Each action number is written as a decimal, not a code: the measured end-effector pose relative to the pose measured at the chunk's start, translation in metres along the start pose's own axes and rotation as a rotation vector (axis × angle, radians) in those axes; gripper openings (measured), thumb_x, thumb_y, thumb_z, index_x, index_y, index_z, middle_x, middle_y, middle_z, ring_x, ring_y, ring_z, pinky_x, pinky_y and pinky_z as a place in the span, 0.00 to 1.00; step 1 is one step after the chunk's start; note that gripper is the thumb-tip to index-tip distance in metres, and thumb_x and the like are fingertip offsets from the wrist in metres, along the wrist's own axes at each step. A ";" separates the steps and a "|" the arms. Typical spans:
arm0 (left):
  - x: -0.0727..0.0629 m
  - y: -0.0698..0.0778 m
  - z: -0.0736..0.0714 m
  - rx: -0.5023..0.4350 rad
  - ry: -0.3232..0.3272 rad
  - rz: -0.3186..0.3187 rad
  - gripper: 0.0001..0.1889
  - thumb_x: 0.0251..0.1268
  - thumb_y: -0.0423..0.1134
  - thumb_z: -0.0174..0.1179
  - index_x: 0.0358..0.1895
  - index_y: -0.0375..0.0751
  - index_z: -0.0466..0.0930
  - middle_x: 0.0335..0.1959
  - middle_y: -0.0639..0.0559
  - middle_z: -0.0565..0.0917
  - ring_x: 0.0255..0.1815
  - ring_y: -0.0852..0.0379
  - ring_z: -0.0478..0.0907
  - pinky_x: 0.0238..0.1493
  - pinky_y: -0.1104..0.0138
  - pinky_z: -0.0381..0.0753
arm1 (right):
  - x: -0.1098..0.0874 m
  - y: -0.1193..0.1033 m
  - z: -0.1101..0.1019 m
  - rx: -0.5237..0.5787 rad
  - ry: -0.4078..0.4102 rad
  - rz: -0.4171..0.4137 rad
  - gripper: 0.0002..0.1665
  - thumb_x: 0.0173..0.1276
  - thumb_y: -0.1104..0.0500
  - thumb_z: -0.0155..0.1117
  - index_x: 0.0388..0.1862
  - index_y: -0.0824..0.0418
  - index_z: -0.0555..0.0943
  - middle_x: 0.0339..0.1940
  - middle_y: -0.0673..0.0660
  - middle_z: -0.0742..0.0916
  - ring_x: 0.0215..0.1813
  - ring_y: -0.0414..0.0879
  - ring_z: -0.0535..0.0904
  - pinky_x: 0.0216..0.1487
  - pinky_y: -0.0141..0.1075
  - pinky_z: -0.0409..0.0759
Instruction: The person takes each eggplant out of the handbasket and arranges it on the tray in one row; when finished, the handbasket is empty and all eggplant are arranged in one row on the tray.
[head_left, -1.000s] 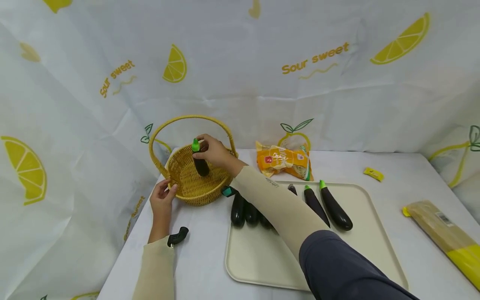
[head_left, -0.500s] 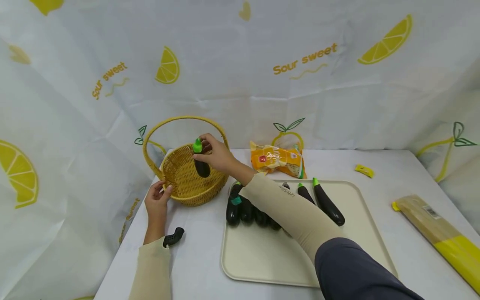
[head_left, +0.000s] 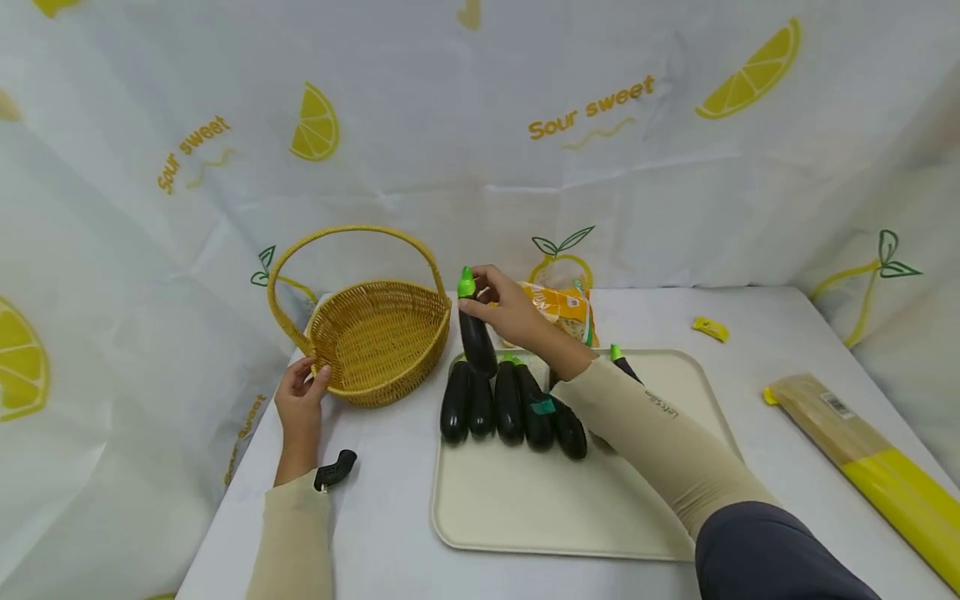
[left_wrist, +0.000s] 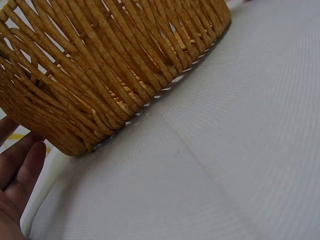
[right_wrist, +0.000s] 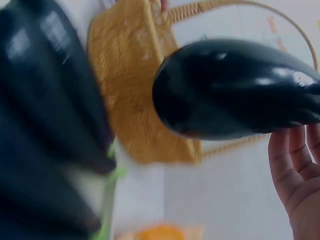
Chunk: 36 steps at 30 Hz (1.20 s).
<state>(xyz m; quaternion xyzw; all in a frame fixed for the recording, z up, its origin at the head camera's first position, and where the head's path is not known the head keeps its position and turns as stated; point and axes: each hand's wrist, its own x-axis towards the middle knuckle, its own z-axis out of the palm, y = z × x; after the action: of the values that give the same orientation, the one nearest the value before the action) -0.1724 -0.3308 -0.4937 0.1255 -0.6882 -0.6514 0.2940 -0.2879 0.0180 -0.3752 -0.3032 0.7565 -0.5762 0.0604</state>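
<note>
In the head view my right hand [head_left: 513,312] holds a dark eggplant [head_left: 477,342] near its green stem end, stem up. It hangs over the back left of the beige tray [head_left: 525,512]. The right wrist view shows the eggplant's rounded end [right_wrist: 210,95] close up, with fingers [right_wrist: 285,165] along its side. My left hand [head_left: 300,408] grips the left front rim of a yellow wicker basket [head_left: 382,387], near the handle's foot. Several eggplants [head_left: 510,408] lie side by side on the tray; the right forearm partly hides others.
Behind the tray sits an orange snack bag [head_left: 562,308], partly covered by the right hand. A small yellow packet [head_left: 709,328] and a long brown-and-yellow package [head_left: 862,454] lie to the right. A printed white sheet hangs behind the table.
My right hand has lifted the eggplant out from over the basket and carried it right, over the tray's edge. The left hand stays at the rim. The head view has shifted slightly.
</note>
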 end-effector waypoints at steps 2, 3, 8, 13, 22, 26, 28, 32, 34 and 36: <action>0.002 0.001 -0.001 -0.010 0.008 0.004 0.21 0.63 0.35 0.66 0.56 0.30 0.75 0.51 0.48 0.78 0.43 0.57 0.77 0.40 0.76 0.76 | -0.008 0.009 -0.015 0.011 0.022 0.027 0.29 0.72 0.53 0.61 0.68 0.60 0.66 0.52 0.59 0.77 0.46 0.52 0.78 0.41 0.41 0.80; 0.003 0.002 -0.001 -0.018 0.013 0.004 0.21 0.63 0.35 0.66 0.56 0.30 0.75 0.50 0.48 0.78 0.43 0.57 0.77 0.40 0.76 0.76 | -0.012 0.013 -0.023 0.015 0.033 0.040 0.30 0.73 0.54 0.60 0.69 0.61 0.66 0.52 0.61 0.77 0.46 0.53 0.78 0.41 0.41 0.80; 0.003 0.006 -0.001 -0.034 0.009 0.006 0.21 0.63 0.33 0.65 0.56 0.28 0.73 0.49 0.50 0.78 0.42 0.58 0.77 0.40 0.76 0.77 | -0.042 0.022 -0.062 -0.021 0.088 0.125 0.31 0.74 0.57 0.58 0.71 0.66 0.62 0.52 0.67 0.77 0.46 0.55 0.78 0.38 0.37 0.82; 0.001 0.004 0.001 0.006 0.001 0.000 0.22 0.63 0.36 0.66 0.57 0.29 0.74 0.51 0.50 0.78 0.44 0.56 0.77 0.40 0.77 0.76 | -0.079 0.038 -0.099 -0.108 0.149 0.176 0.32 0.76 0.54 0.56 0.72 0.65 0.60 0.50 0.67 0.77 0.45 0.53 0.78 0.37 0.38 0.82; 0.001 0.002 0.003 0.032 0.004 -0.002 0.22 0.63 0.39 0.67 0.57 0.33 0.75 0.52 0.50 0.78 0.47 0.55 0.76 0.41 0.76 0.76 | -0.128 0.056 -0.166 -0.138 0.274 0.205 0.36 0.76 0.52 0.55 0.74 0.67 0.56 0.50 0.67 0.75 0.40 0.35 0.78 0.31 0.36 0.82; 0.002 0.005 0.002 0.028 0.003 0.004 0.22 0.64 0.39 0.66 0.57 0.32 0.74 0.52 0.49 0.78 0.46 0.55 0.76 0.42 0.76 0.75 | -0.145 0.063 -0.187 -0.216 0.292 0.258 0.37 0.76 0.49 0.53 0.74 0.67 0.56 0.52 0.69 0.76 0.38 0.35 0.78 0.32 0.36 0.82; 0.002 0.006 0.002 0.015 0.005 0.002 0.22 0.64 0.38 0.66 0.57 0.31 0.74 0.52 0.49 0.78 0.46 0.56 0.76 0.42 0.76 0.75 | -0.153 0.069 -0.192 -0.241 0.279 0.305 0.38 0.76 0.48 0.53 0.74 0.68 0.56 0.52 0.70 0.76 0.38 0.38 0.78 0.33 0.38 0.83; 0.001 0.005 0.001 -0.003 0.013 -0.010 0.21 0.63 0.36 0.66 0.57 0.32 0.75 0.50 0.50 0.78 0.44 0.56 0.77 0.40 0.76 0.76 | -0.165 0.082 -0.190 -0.273 0.213 0.407 0.40 0.76 0.46 0.53 0.74 0.69 0.55 0.51 0.70 0.75 0.39 0.47 0.78 0.36 0.43 0.83; 0.000 0.003 0.001 -0.012 0.015 -0.017 0.21 0.63 0.36 0.67 0.56 0.32 0.75 0.50 0.50 0.79 0.44 0.56 0.77 0.40 0.76 0.77 | -0.169 0.088 -0.185 -0.283 0.175 0.444 0.41 0.76 0.46 0.53 0.74 0.71 0.55 0.51 0.71 0.75 0.40 0.51 0.78 0.35 0.44 0.84; -0.001 0.001 0.001 -0.011 0.016 -0.015 0.21 0.63 0.36 0.67 0.56 0.32 0.75 0.50 0.50 0.78 0.43 0.56 0.77 0.39 0.76 0.77 | -0.170 0.092 -0.180 -0.300 0.134 0.473 0.42 0.75 0.46 0.54 0.73 0.73 0.55 0.52 0.72 0.75 0.40 0.54 0.78 0.35 0.44 0.83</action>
<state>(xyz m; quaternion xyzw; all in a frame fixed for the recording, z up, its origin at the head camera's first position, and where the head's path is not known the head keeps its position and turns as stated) -0.1714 -0.3295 -0.4926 0.1344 -0.6812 -0.6563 0.2952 -0.2656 0.2719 -0.4431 -0.0853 0.8853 -0.4465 0.0977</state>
